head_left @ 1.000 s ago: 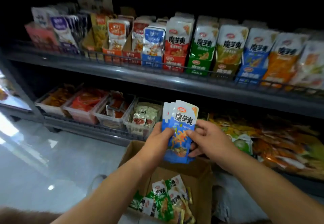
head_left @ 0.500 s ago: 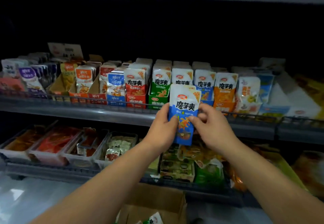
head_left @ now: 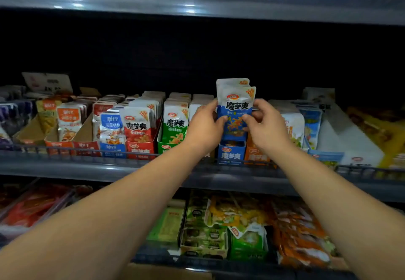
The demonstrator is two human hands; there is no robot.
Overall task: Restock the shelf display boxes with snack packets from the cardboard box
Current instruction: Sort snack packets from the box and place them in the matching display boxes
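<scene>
Lifted higher, now over the blue display box. Gripping the blue packets upright between left hand and right hand.

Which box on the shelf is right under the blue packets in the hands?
The blue display box with white lettering. It sits directly below the blue packets, between the green box and the orange box.
</scene>
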